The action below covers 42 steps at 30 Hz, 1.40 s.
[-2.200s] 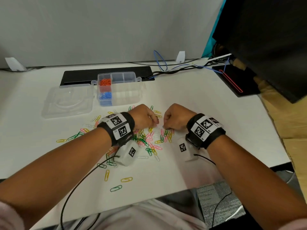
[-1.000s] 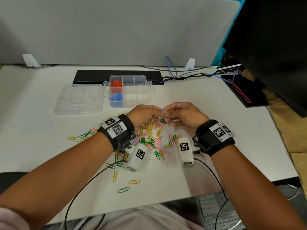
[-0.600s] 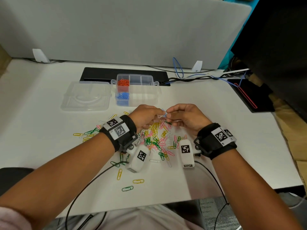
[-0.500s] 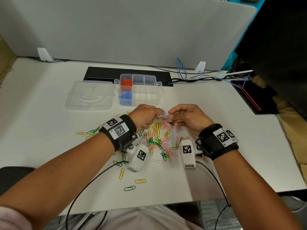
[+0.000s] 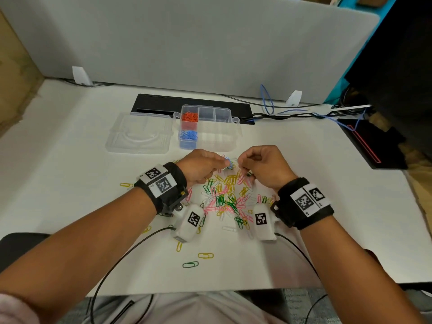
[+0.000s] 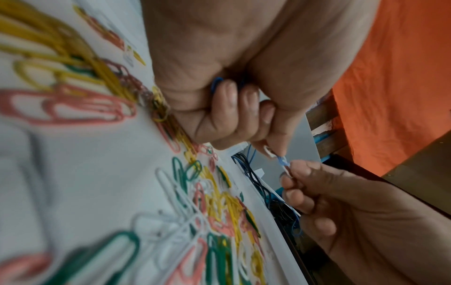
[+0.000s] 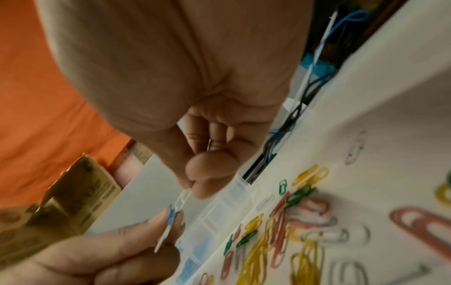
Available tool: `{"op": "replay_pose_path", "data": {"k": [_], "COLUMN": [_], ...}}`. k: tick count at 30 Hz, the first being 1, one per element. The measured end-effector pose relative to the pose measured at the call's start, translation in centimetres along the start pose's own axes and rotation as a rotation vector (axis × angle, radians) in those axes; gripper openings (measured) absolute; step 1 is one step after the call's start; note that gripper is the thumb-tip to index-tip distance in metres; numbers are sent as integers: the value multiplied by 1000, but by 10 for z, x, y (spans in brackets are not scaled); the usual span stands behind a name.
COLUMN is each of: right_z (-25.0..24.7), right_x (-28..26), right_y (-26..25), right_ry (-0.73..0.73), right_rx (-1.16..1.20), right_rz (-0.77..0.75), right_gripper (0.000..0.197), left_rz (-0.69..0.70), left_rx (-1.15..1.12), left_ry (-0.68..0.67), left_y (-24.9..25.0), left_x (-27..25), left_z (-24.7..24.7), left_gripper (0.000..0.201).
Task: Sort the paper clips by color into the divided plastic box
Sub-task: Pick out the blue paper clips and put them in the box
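Blue paper clip (image 6: 280,160) pinched in left hand (image 5: 201,167) grip, linked white clip (image 7: 182,198) pinched by right hand (image 5: 264,167).

Near paper clips (image 6: 61,110) blur; left palm hides further blue clips (image 6: 216,84).

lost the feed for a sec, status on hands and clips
Left hand pinches blue clip. Right hand pinches white clip hooked to it. Both above pile.

From my head view: grey divider panel (image 5: 187,43) spans twelve o'clock. Black cable tray (image 5: 159,102) lies flat at its foot. Blue cable (image 5: 267,99) loops at one o'clock. Black pad with red line (image 5: 371,143) sits at two o'clock.
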State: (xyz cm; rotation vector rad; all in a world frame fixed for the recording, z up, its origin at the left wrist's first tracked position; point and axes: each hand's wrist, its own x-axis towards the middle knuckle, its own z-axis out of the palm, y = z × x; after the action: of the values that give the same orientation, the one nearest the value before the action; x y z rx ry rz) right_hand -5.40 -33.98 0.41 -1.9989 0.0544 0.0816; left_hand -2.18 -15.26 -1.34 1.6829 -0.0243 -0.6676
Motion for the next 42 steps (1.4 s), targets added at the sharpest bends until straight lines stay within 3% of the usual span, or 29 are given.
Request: {"op": "replay_pose_path", "data": {"k": [5, 11, 14, 18, 21, 25, 31, 39, 42], "right_z": [1, 3, 7, 12, 12, 9, 2, -5, 1], "right_x": [0, -2, -2, -1, -1, -3, -3, -1, 3], "right_y": [1, -3, -6, -9, -12, -13, -11, -19, -22], "right_ry": [77, 105, 108, 134, 167, 183, 203, 106, 103], "right_rx": [-305, -243, -200, -185, -136, -46, -18, -145, -110], "right_rz": [-233, -310, -322, -334, -276, -201, -141, -171, -165], "right_gripper": [22, 17, 13, 14, 15, 15, 20, 12, 11], "left_rz": [-49, -168, -191, -169, -127, -91, -55, -99, -69], "left_rx": [-14, -161, -248, -277, -309, -366, -306, -751, -809], "left_ry": [-121, -282, -358, -296, -173, -82, -3, -75, -11], "left_y": [7, 16, 18, 17, 15, 13, 10, 10, 22], "left_x": [-3, -3, -3, -2, 0, 1, 1, 3, 10], "left_z": [1, -6, -9, -6, -3, -2, -1, -18, -32], "left_gripper": [14, 25, 21, 20, 39, 17, 17, 25, 27]}}
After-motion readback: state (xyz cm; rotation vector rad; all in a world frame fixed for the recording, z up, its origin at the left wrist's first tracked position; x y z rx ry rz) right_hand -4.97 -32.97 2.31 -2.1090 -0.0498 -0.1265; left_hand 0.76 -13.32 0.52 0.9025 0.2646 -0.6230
